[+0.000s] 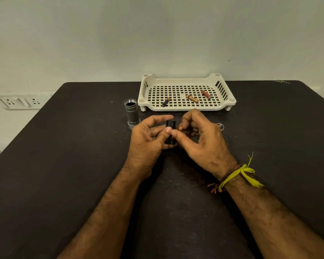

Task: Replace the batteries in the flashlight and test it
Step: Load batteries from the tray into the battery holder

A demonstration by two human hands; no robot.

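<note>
Over a dark matte tabletop point(64, 165), a short black cylindrical battery holder point(170, 134) is being held upright in the left hand point(148, 139), fingers curled behind it and thumb pressed on its front, evidently so its side is being kept steady for loading. A small copper-topped battery point(180, 128) is being pinched by the right hand point(200, 139) between thumb and curled fingers, its end touching the holder, apparently being worked into a slot or out of one; which cannot be told. Just beyond, the silver metal flashlight barrel point(132, 113) is being left standing on end, open mouth up, with a small silver cap point(220, 126) lying beside the right hand. Farther back, three loose batteries point(192, 98) are being kept in a cream perforated plastic tray point(187, 106), seemingly to stop them rolling away.
</note>
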